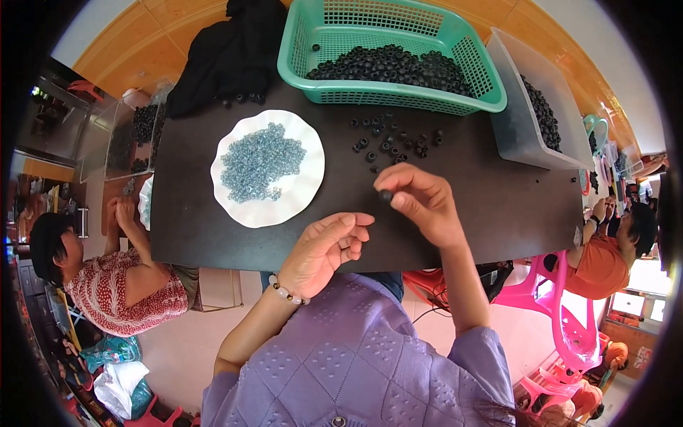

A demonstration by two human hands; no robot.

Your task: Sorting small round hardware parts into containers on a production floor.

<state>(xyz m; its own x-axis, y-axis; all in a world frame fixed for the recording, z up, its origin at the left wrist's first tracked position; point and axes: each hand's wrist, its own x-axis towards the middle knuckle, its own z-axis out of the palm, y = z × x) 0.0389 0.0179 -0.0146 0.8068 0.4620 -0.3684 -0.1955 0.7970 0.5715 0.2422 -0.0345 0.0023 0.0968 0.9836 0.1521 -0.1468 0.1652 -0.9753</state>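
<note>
My right hand (425, 203) pinches a small black round piece (385, 195) between thumb and fingertips, just above the dark table. To its left, my left hand (324, 252) is turned partly palm up, its thumb drawn to the curled fingers. Anything in that pinch is too small to make out. Beyond my left hand, a white scalloped plate (245, 212) carries a spread of tiny clear-bluish pieces (262, 161). Several loose black round pieces (395, 142), some with a visible opening, lie scattered on the table past my right hand.
A green perforated basket (398, 96) full of black pieces stands at the back, beside a translucent bin (512, 121) of more. Black cloth (228, 57) lies at the back left. People sit working at left (124, 288) and right (608, 263). A pink chair (569, 313) stands at the right.
</note>
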